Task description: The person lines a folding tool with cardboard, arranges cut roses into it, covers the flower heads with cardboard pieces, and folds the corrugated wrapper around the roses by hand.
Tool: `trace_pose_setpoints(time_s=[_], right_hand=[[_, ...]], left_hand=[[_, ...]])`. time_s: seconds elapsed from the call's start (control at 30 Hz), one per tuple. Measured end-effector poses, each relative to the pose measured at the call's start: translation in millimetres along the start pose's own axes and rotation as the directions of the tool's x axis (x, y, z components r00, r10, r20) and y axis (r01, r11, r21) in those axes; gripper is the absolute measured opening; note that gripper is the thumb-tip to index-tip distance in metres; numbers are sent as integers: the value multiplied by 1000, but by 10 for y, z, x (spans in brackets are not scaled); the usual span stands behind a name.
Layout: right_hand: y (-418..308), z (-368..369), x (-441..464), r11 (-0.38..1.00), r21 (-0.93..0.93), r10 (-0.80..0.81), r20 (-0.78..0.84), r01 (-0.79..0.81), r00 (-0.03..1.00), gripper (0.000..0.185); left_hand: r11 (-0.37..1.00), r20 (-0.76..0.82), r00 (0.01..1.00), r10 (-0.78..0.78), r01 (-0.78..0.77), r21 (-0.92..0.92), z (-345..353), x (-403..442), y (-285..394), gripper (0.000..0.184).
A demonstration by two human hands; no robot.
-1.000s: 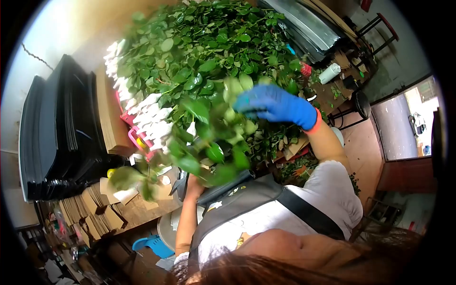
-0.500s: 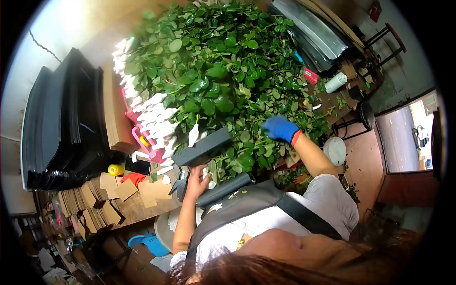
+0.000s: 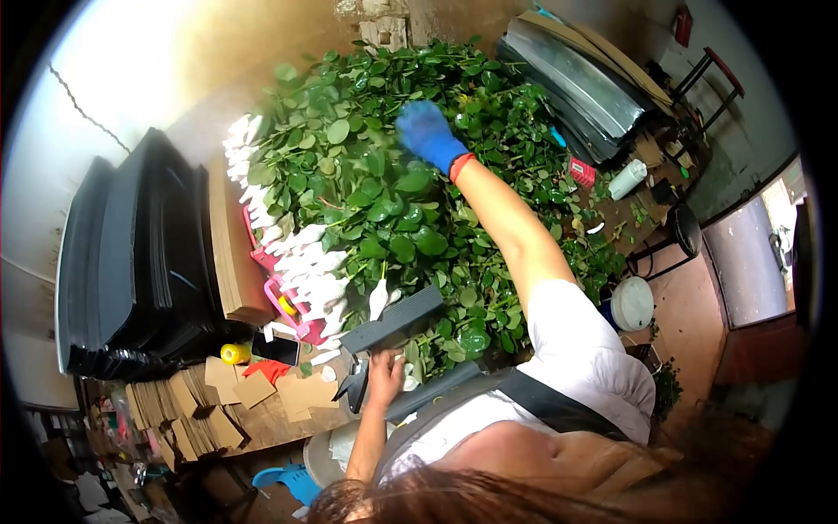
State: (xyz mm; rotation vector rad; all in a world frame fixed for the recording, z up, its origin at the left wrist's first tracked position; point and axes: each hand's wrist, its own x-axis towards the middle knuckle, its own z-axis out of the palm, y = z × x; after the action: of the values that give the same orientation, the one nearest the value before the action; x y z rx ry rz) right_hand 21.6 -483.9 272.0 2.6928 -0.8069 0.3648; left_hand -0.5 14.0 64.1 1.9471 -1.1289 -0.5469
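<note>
White-wrapped flowers (image 3: pixel 307 269) point left, their long axis crosswise. Right hand (image 3: pixel 426 133) has moved farther over the leaves (image 3: pixel 410 182); left hand (image 3: pixel 385 375) is beside the block (image 3: pixel 393 320); finger spread unclear on both.

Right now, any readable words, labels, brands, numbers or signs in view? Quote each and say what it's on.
No text can be read.
Red box: pale marks, too small to read.
White cylinder: no wording I can make out.
Yellow roll: too small to tell if it is printed.
Phone: dark screen, nothing legible.
</note>
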Motion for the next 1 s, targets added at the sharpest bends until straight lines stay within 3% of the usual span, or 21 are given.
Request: trace_pose_setpoints(time_s=[0.03,0.07,0.13,0.2,0.27,0.3,0.33,0.4,0.47,0.6,0.63,0.7,0.73,0.8,0.87,0.9,0.93,1.0], right_hand=[[1,-261,-17,997,73,6,-305,17,952,36],[-2,-487,-64,988,145,37,-572,57,819,36],[95,-803,-169,972,78,-112,-675,222,729,24],[211,-1020,-375,936,-122,-329,-629,329,704,29],[315,-1440,-745,960,-135,-270,-676,244,686,38],[453,-1513,-897,969,-189,-245,-648,159,721,43],[553,-1546,-1057,975,-136,-224,-578,177,784,51],[679,-1602,-1318,954,-95,-292,-497,283,817,57],[559,-1934,-1694,958,9,-243,-505,287,828,53],[336,-1746,-2465,877,346,-308,-127,333,943,35],[216,-1598,-2630,865,329,-365,-105,379,925,31],[-16,-1223,-2929,842,358,-427,-17,404,904,26],[-111,-1017,-3068,830,406,-437,49,382,898,25],[-272,-522,-3235,906,309,-386,326,288,863,24],[-426,-149,-3202,953,199,-303,566,230,766,23],[-486,-6,-3175,969,139,-243,675,204,697,22],[-554,91,-3155,980,72,-173,770,187,614,21],[-719,164,-3137,974,57,-186,760,220,623,18]], left_hand=[[1000,-13,1000,5,-5,-13,14,8,-5,18],[1000,-21,1000,3,-4,-26,21,-29,-1,17],[1000,7,1000,0,0,-12,-31,-10,63,15],[998,9,999,-36,36,-42,-37,-26,63,15],[998,-21,1000,10,-11,-60,-52,-23,80,16],[998,-20,1000,10,-12,-65,-45,-35,53,16],[997,-22,1000,12,-13,-72,-27,-27,31,15],[997,-30,999,20,-22,-76,-49,4,74,14],[993,-21,999,-29,27,-114,6,14,-38,14],[956,48,990,-133,141,-258,47,7,-102,15],[979,36,986,-160,163,-123,-110,34,221,20],[919,-29,991,-130,110,-380,236,27,-350,39],[937,-7,988,-153,143,-320,156,13,-240,48],[995,-125,991,44,-55,-82,168,-15,-409,58],[995,-138,990,-3,-11,-102,236,4,-506,60],[973,-123,980,-158,134,-187,177,12,-281,59],[969,-133,969,-206,183,-168,161,5,-219,56],[991,-209,975,-76,52,-120,193,-15,-253,54]])
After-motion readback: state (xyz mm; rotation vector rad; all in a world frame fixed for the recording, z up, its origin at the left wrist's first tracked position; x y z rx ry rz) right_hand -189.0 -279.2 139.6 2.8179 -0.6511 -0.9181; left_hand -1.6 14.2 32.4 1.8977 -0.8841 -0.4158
